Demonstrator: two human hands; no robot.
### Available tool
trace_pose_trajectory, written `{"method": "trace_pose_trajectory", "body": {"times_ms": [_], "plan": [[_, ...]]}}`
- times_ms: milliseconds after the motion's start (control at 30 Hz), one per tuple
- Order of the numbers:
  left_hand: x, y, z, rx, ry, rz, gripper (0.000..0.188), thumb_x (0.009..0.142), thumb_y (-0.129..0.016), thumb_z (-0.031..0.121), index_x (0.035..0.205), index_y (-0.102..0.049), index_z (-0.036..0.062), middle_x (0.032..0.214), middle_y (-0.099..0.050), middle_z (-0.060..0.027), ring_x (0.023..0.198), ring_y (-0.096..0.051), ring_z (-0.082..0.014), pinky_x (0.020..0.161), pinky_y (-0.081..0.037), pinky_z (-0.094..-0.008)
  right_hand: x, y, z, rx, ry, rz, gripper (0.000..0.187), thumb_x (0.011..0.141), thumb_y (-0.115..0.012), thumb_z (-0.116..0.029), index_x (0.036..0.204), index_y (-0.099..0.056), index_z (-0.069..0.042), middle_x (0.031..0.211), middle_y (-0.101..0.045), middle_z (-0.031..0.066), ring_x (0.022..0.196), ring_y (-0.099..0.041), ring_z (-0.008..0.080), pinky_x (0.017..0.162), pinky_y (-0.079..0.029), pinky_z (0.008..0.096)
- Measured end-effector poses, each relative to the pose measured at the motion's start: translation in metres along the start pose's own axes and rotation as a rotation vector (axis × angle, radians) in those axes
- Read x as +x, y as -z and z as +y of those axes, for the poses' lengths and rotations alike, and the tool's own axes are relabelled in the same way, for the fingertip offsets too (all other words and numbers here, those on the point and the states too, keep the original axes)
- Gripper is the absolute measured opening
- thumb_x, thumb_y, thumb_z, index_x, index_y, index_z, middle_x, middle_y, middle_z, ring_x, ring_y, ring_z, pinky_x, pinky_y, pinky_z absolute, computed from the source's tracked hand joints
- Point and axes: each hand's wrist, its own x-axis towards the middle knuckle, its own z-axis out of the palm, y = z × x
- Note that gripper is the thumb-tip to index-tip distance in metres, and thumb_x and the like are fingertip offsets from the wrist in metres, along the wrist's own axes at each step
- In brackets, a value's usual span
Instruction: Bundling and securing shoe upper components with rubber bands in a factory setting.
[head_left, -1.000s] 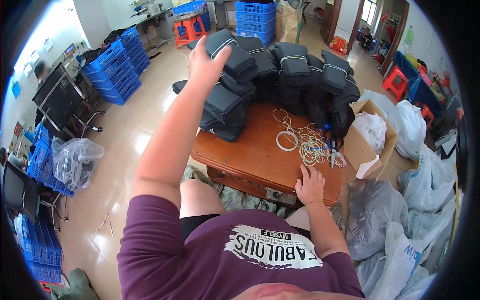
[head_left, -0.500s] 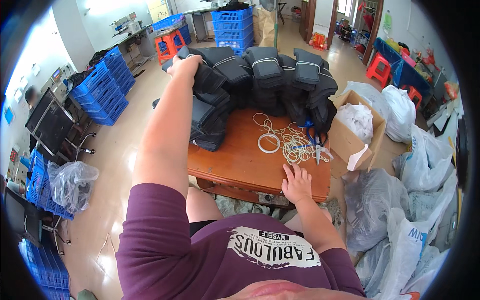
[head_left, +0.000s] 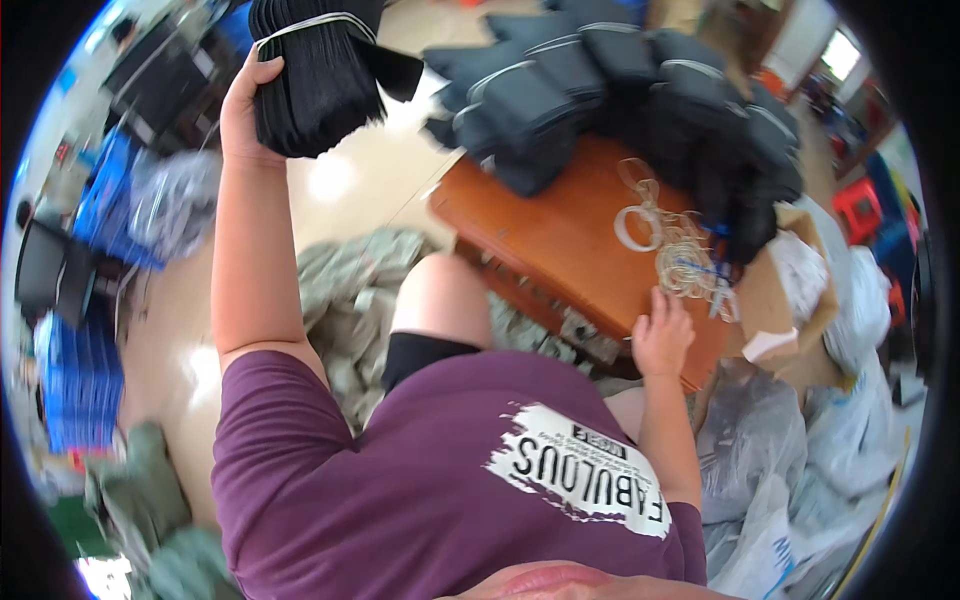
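Note:
My left hand point(head_left: 247, 112) is closed round a thick bundle of black fabric pieces point(head_left: 312, 95), raised off to the left of the table. A pale band crosses the bundle, and one piece sticks out to its right. On the near right edge of the wooden table point(head_left: 530, 230) my right hand point(head_left: 664, 338) rests with its fingers stretched out. Just beyond those fingertips lie a tangle of pale cord point(head_left: 685, 268), a white ring point(head_left: 632, 230) and scissors point(head_left: 720, 296). Banded dark fabric bundles point(head_left: 540, 85) are heaped along the table's far side.
An open cardboard box point(head_left: 815, 318) with white material stands right of the table, beside plastic sacks point(head_left: 755, 430). Greenish cloth point(head_left: 350, 300) lies on the floor by my leg. Blue crates point(head_left: 80, 375) and a dark chair point(head_left: 55, 265) are at the left.
My left hand has lifted a fabric bundle off the heap and carried it left. The view has turned leftward. My right hand stays at the table's near edge.

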Motion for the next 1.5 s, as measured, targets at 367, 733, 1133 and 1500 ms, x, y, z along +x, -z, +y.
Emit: {"method": "trace_pose_trajectory", "body": {"times_ms": [367, 733, 1133, 1500], "plan": [[-0.273, 0.224, -0.075, 0.746, 1.051, 0.627, 0.082, 0.063, -0.068, 0.007, 0.142, -0.047, 0.0007, 0.122, -0.061, -0.0201, 0.105, -0.062, -0.0292, 0.089, -0.052, -0.0384, -0.001, -0.023, 0.020, -0.091, 0.079, 0.014, 0.061, 0.092, -0.056, -0.024, 0.149, -0.038, -0.021, 0.146, -0.043, 0.0089, 0.126, -0.044, 0.0344, 0.103, -0.037, 0.0500], [-0.351, 0.317, -0.177, 1.535, 1.129, 0.588, 0.078, 0.063, -0.075, 0.031, 0.136, -0.057, 0.0110, 0.135, -0.058, -0.0181, 0.128, -0.054, -0.0316, 0.107, -0.043, -0.0378, -0.004, -0.019, 0.018, -0.147, 0.031, -0.036, 0.058, 0.093, -0.054, -0.025, 0.149, -0.039, -0.025, 0.148, -0.042, 0.0071, 0.129, -0.042, 0.0331, 0.104, -0.036, 0.0494], [-0.282, 0.345, -0.176, 0.975, 0.686, 1.058, 0.040, 0.086, -0.063, 0.018, 0.124, -0.065, 0.0044, 0.101, -0.068, -0.0071, 0.083, -0.061, -0.0147, 0.076, -0.049, -0.0293, 0.040, -0.002, 0.004, 0.064, -0.255, -0.321, 0.043, 0.087, -0.063, -0.032, 0.127, -0.063, -0.018, 0.138, -0.049, 0.0081, 0.125, -0.045, 0.0326, 0.104, -0.037, 0.0485], [-0.025, 0.005, -0.137, 1.594, -0.376, -0.394, 0.063, 0.076, -0.080, 0.020, 0.135, -0.056, 0.0185, 0.135, -0.056, -0.0108, 0.124, -0.054, -0.0321, 0.103, -0.044, -0.0417, 0.024, -0.013, -0.026, 0.112, -0.256, 0.172, 0.045, 0.080, -0.070, -0.024, 0.122, -0.062, -0.011, 0.134, -0.044, 0.0158, 0.126, -0.038, 0.0369, 0.106, -0.030, 0.0498]]}}
